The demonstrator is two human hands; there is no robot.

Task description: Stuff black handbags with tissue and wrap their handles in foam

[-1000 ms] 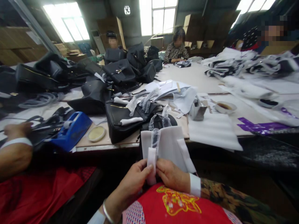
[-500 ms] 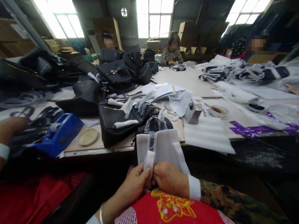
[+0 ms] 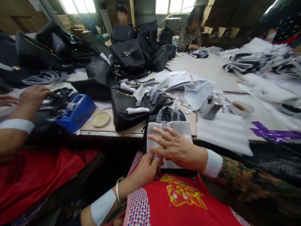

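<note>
Pale board tops the bench (image 3: 211,67), one black bag (image 3: 121,114) lying along its front edge. Just right of that, between my lap and the same edge, is the bag I'm handling (image 3: 178,172), faced with white foam sheet (image 3: 182,126). My right hand (image 3: 180,150) lies across the foam, fingers spread; my left hand (image 3: 147,169) curls in below, and I cannot tell whether it pinches anything. Film-wrapped strap (image 3: 175,108) loops above the foam.

The plastic-wrapped handle (image 3: 175,110) blocks us straight ahead, the black bag (image 3: 129,103) farther left; to the right, we could pass over the flat foam sheet (image 3: 224,133).
</note>
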